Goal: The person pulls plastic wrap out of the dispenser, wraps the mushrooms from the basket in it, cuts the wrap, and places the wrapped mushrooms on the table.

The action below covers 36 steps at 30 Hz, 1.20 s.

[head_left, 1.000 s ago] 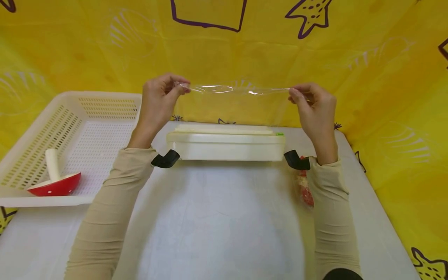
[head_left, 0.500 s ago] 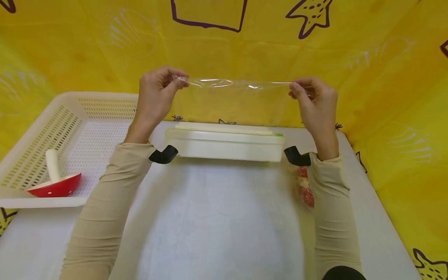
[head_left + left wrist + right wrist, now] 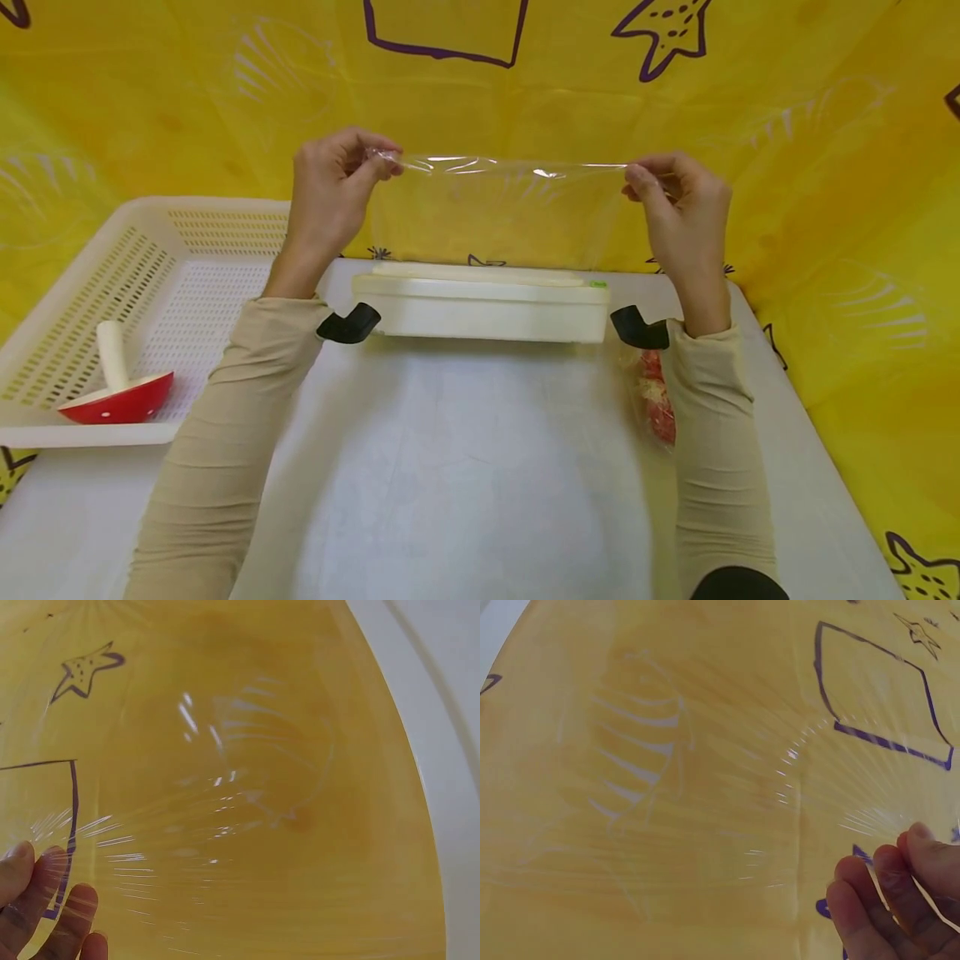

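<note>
A sheet of clear cling film [image 3: 498,171] stretches between the two raised hands, its top edge taut and its body hanging down behind the dispenser. My left hand [image 3: 330,187] pinches one corner between thumb and fingers. At the other corner my right hand [image 3: 684,212] pinches the film the same way. Creases fan out from the pinch in the film [image 3: 127,855] in the left wrist view, and similar ones show in the right wrist view. Below the hands, a long cream box like a film dispenser [image 3: 480,312] stands on the table. Where the film's lower edge ends is hard to see.
On the left sits a white perforated basket [image 3: 217,225] holding a red-and-white mushroom-shaped item [image 3: 123,400]. A wrapped red-and-pale item [image 3: 655,400] lies by the right forearm, partly covered by it. A yellow patterned sheet [image 3: 847,192] hangs behind the white table [image 3: 465,500].
Both hands have risen and moved slightly apart, lifting the film's top edge higher. The dispenser has shifted very slightly; the basket's contents look unmoved.
</note>
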Each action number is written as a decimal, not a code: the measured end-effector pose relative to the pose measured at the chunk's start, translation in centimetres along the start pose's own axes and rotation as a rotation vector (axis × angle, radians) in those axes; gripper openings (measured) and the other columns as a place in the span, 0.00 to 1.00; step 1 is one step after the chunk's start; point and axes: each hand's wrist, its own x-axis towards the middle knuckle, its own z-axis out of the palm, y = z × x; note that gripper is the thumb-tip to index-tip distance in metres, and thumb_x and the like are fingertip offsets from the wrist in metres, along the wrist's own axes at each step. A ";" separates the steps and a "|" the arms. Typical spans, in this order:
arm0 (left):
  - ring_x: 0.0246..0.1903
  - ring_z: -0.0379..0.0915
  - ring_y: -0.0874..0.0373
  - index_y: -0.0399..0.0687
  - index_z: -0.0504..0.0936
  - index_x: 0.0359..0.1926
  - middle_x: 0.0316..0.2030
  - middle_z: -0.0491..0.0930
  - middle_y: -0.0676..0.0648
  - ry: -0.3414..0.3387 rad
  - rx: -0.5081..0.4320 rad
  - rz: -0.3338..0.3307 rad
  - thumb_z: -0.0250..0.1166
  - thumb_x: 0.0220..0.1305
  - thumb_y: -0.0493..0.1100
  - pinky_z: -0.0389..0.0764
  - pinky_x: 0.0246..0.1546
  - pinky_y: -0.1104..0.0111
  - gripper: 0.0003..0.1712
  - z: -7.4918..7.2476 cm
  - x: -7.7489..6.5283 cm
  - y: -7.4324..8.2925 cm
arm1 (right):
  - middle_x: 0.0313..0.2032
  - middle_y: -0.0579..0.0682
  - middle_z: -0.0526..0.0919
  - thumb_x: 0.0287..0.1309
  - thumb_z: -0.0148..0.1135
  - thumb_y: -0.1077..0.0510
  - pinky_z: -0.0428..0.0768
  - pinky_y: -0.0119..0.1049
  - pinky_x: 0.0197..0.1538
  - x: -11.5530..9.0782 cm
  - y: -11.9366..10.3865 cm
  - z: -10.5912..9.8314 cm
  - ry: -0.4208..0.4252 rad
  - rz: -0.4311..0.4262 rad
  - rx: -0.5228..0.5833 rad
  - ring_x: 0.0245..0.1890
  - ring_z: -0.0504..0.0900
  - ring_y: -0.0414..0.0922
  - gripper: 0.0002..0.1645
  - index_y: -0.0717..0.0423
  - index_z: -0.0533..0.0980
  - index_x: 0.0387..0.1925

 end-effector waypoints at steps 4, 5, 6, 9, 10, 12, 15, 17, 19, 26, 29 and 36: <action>0.34 0.80 0.69 0.39 0.86 0.44 0.32 0.87 0.55 0.006 -0.010 0.003 0.61 0.69 0.36 0.77 0.40 0.78 0.09 -0.1 0.1 0.2 | 0.29 0.32 0.81 0.65 0.63 0.55 0.80 0.20 0.43 0.3 -0.2 -0.1 0.009 0.014 0.010 0.30 0.82 0.29 0.15 0.66 0.83 0.41; 0.33 0.80 0.69 0.40 0.86 0.44 0.32 0.87 0.55 0.007 -0.013 0.002 0.62 0.69 0.36 0.77 0.40 0.78 0.08 -0.2 0.2 0.3 | 0.29 0.31 0.81 0.65 0.63 0.55 0.80 0.20 0.44 0.4 -0.3 -0.1 0.011 0.019 0.012 0.30 0.82 0.29 0.15 0.66 0.83 0.41; 0.33 0.80 0.69 0.40 0.86 0.44 0.32 0.86 0.56 0.009 -0.016 0.003 0.62 0.69 0.36 0.77 0.40 0.77 0.08 -0.2 0.2 0.3 | 0.29 0.31 0.81 0.65 0.64 0.55 0.80 0.20 0.44 0.4 -0.3 -0.1 0.013 0.024 0.017 0.30 0.83 0.29 0.15 0.65 0.83 0.41; 0.33 0.81 0.69 0.39 0.86 0.43 0.31 0.86 0.57 0.015 -0.034 0.007 0.62 0.69 0.36 0.78 0.41 0.77 0.08 -0.3 0.3 0.4 | 0.29 0.31 0.81 0.64 0.64 0.57 0.81 0.20 0.43 0.5 -0.4 -0.1 0.017 0.029 0.037 0.30 0.83 0.30 0.14 0.66 0.83 0.41; 0.33 0.81 0.68 0.39 0.86 0.43 0.31 0.86 0.57 0.014 -0.039 0.007 0.62 0.69 0.36 0.79 0.41 0.77 0.08 -0.3 0.4 0.4 | 0.28 0.30 0.81 0.64 0.64 0.57 0.81 0.20 0.43 0.5 -0.4 -0.1 0.017 0.029 0.040 0.30 0.83 0.30 0.14 0.66 0.83 0.40; 0.33 0.81 0.68 0.38 0.86 0.43 0.31 0.86 0.57 0.012 -0.040 0.012 0.62 0.68 0.35 0.79 0.41 0.77 0.08 -0.3 0.4 0.4 | 0.28 0.30 0.80 0.64 0.64 0.58 0.80 0.20 0.43 0.5 -0.4 -0.1 0.015 0.036 0.046 0.29 0.83 0.31 0.14 0.67 0.82 0.41; 0.33 0.81 0.68 0.38 0.86 0.43 0.32 0.86 0.56 0.008 -0.032 0.016 0.61 0.69 0.35 0.79 0.41 0.77 0.08 -0.3 0.3 0.4 | 0.28 0.30 0.80 0.64 0.63 0.58 0.80 0.20 0.43 0.5 -0.4 -0.1 0.019 0.039 0.046 0.29 0.83 0.31 0.14 0.67 0.82 0.40; 0.33 0.81 0.69 0.39 0.86 0.43 0.33 0.87 0.54 0.010 -0.022 0.022 0.61 0.69 0.35 0.79 0.41 0.77 0.08 -0.3 0.2 0.5 | 0.28 0.30 0.80 0.65 0.63 0.58 0.81 0.20 0.43 0.6 -0.4 -0.2 0.026 0.039 0.047 0.29 0.83 0.31 0.14 0.67 0.82 0.40; 0.33 0.80 0.69 0.39 0.86 0.43 0.34 0.87 0.53 0.013 -0.021 0.025 0.61 0.69 0.35 0.79 0.42 0.77 0.08 -0.3 0.2 0.7 | 0.28 0.30 0.80 0.64 0.64 0.58 0.81 0.20 0.43 0.7 -0.4 -0.3 0.033 0.037 0.050 0.29 0.83 0.31 0.13 0.67 0.83 0.40; 0.33 0.81 0.66 0.38 0.86 0.44 0.32 0.86 0.56 0.022 -0.014 0.041 0.60 0.69 0.35 0.79 0.41 0.77 0.09 -0.6 0.4 1.4 | 0.28 0.30 0.81 0.64 0.64 0.59 0.80 0.20 0.42 1.1 -0.8 -0.5 0.050 0.031 0.071 0.29 0.83 0.31 0.11 0.65 0.83 0.39; 0.33 0.81 0.65 0.38 0.86 0.44 0.30 0.84 0.60 0.034 -0.021 0.052 0.61 0.70 0.36 0.79 0.41 0.76 0.09 -0.8 0.4 1.7 | 0.27 0.30 0.81 0.64 0.64 0.59 0.80 0.20 0.42 1.3 -1.0 -0.6 0.057 0.037 0.082 0.29 0.83 0.31 0.10 0.63 0.84 0.38; 0.32 0.81 0.64 0.41 0.86 0.41 0.28 0.83 0.63 0.076 -0.125 0.088 0.62 0.68 0.35 0.80 0.43 0.75 0.07 -1.4 0.9 2.9 | 0.31 0.38 0.84 0.63 0.64 0.62 0.82 0.23 0.44 1.8 -2.3 -1.3 0.090 0.004 0.194 0.31 0.84 0.36 0.04 0.57 0.83 0.36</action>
